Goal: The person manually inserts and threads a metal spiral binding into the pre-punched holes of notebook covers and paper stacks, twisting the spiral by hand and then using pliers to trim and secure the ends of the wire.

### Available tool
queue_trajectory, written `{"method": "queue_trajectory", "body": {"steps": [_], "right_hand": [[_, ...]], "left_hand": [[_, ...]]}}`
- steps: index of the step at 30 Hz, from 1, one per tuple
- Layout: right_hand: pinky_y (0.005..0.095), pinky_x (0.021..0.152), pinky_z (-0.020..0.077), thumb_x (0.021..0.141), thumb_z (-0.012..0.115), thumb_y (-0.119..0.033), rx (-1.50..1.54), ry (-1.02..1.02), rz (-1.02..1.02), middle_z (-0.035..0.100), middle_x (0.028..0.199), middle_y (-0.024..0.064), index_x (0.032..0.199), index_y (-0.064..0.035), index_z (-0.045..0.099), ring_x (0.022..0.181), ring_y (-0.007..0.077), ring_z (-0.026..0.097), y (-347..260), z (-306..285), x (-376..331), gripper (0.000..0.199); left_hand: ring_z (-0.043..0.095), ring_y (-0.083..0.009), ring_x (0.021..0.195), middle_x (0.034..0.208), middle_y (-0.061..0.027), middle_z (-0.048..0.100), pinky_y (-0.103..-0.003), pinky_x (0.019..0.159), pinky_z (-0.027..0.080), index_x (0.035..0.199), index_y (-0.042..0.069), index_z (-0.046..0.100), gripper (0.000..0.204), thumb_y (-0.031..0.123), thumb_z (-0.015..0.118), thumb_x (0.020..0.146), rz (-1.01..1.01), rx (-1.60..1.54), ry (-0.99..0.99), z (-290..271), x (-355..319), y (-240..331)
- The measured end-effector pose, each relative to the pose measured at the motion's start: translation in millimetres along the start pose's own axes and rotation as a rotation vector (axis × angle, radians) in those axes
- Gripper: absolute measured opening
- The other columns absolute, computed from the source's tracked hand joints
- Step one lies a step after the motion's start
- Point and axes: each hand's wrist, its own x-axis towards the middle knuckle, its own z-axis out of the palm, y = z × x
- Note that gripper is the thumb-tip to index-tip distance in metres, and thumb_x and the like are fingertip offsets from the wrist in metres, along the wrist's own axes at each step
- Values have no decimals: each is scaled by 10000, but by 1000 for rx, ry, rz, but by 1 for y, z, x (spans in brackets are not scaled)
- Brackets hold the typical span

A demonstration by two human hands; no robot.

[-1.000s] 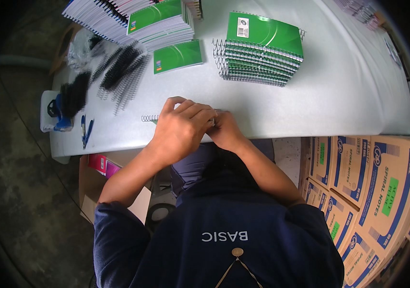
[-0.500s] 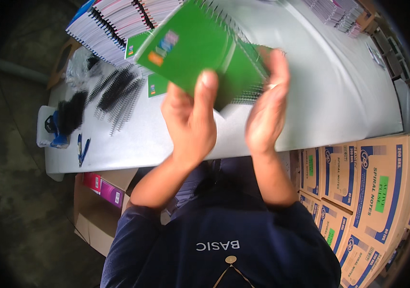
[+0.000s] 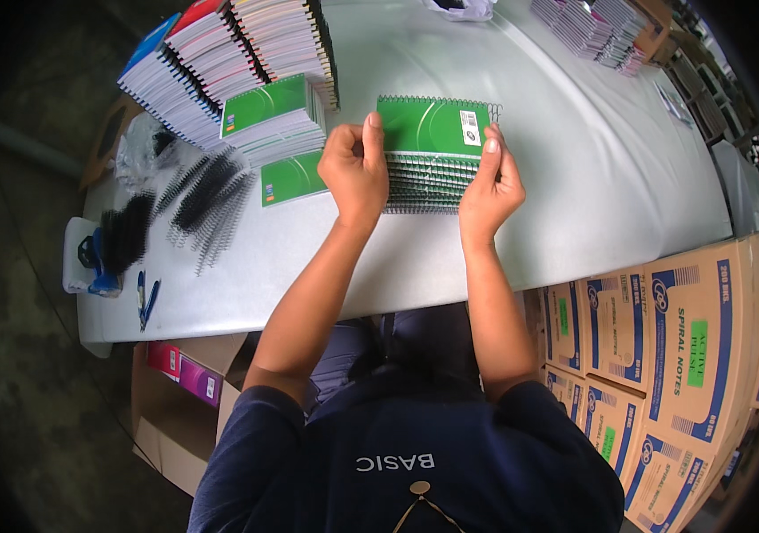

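L hand (image 3: 354, 173) & R hand (image 3: 491, 188) each pinch green pad (image 3: 421, 129) at opp. ends, prob. to keep it level over stack (image 3: 428, 185)

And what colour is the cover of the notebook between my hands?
The notebook cover is green; the head view shows it.

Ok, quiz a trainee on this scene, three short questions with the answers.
1. Which hand is nearer the white label on the green notebook between them?
2. True or false: the black coils lie to the right of that notebook.
3. What shows in the open carton at lower left: A) red and purple packs, B) blue folders, or C) rope?
Key: 1. The right hand. 2. False; the black coils lie to its left. 3. A.
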Motion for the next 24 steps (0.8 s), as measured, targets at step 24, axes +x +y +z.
{"method": "queue_trajectory", "body": {"steps": [24], "right_hand": [[403,884,473,932,502,-312,824,-636,1606,587,1129,147,1195,2,502,1013,248,586,-11,4,-119,409]], "left_hand": [[612,-247,944,981,-76,659,-367,811,464,973,89,655,222,45,651,755,359,377,-889,-178,-62,-20]]}}
